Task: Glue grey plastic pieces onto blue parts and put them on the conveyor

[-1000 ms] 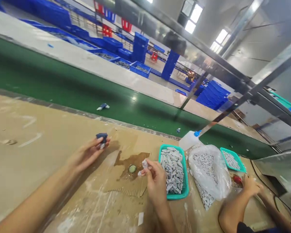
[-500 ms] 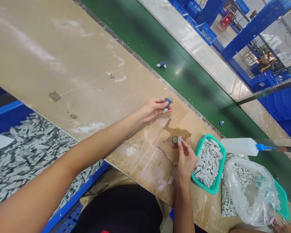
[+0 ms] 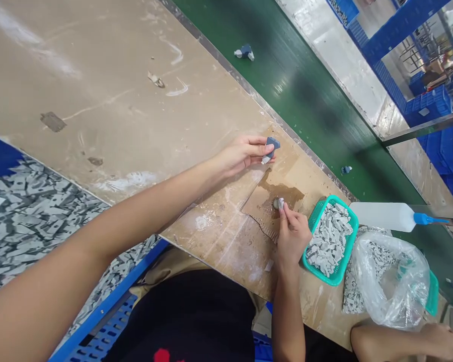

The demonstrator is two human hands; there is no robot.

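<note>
My left hand [image 3: 243, 152] pinches a small blue part with a white piece [image 3: 270, 148] above the worktable [image 3: 117, 100]. My right hand [image 3: 292, 232] is closed on a small white piece [image 3: 281, 203] and holds it against a little round cap [image 3: 276, 203] on a stained sheet of cardboard [image 3: 287, 188]. Just to the right of that hand stands a teal basket of grey pieces [image 3: 330, 239].
A clear bag of grey pieces [image 3: 388, 281], a second teal basket [image 3: 433, 294] and a white squeeze bottle with a blue tip [image 3: 385, 216] lie at the right. A green conveyor belt [image 3: 305, 85] carries blue parts [image 3: 244, 51]. A blue crate of grey pieces [image 3: 30, 221] sits lower left. Another person's hand [image 3: 434, 339] rests bottom right.
The view has swung down and left from the hall to the table. My right hand has moved its white piece from mid-air down onto the round cap; my left hand keeps its blue part.
</note>
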